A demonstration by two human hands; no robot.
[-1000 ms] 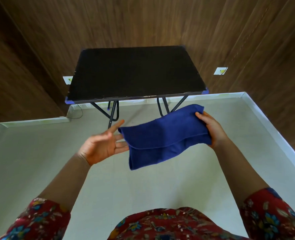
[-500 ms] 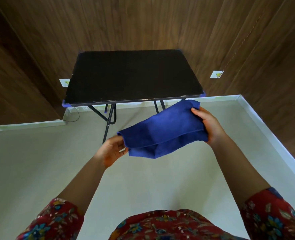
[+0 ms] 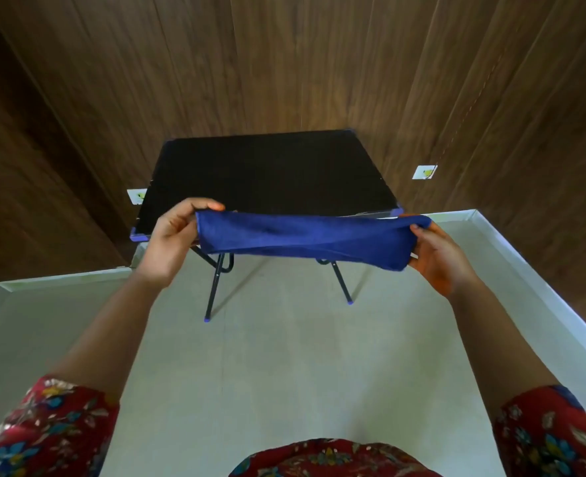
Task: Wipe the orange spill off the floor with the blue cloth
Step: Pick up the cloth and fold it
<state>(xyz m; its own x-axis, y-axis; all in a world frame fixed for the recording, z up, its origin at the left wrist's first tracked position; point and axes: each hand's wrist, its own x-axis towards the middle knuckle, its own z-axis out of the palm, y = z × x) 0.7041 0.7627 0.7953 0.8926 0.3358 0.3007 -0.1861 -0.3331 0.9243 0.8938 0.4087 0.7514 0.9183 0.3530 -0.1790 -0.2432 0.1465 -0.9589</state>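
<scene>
The blue cloth [image 3: 305, 237] is stretched out flat and wide in the air, level with the front edge of the black table. My left hand [image 3: 174, 235] pinches its left end and my right hand [image 3: 437, 258] grips its right end. Both arms reach forward over the pale floor [image 3: 284, 356]. No orange spill shows anywhere on the floor in this view.
A small black folding table [image 3: 267, 173] on thin metal legs stands straight ahead against the wooden wall [image 3: 284, 63]. White skirting [image 3: 525, 270] borders the floor at right and left. Two white wall sockets [image 3: 424, 172] sit low on the wall.
My left hand closed on the cloth's left end, and both hands rose and pulled apart, unfolding the cloth from a loose bundle into a wide strip. The view tilted up.
</scene>
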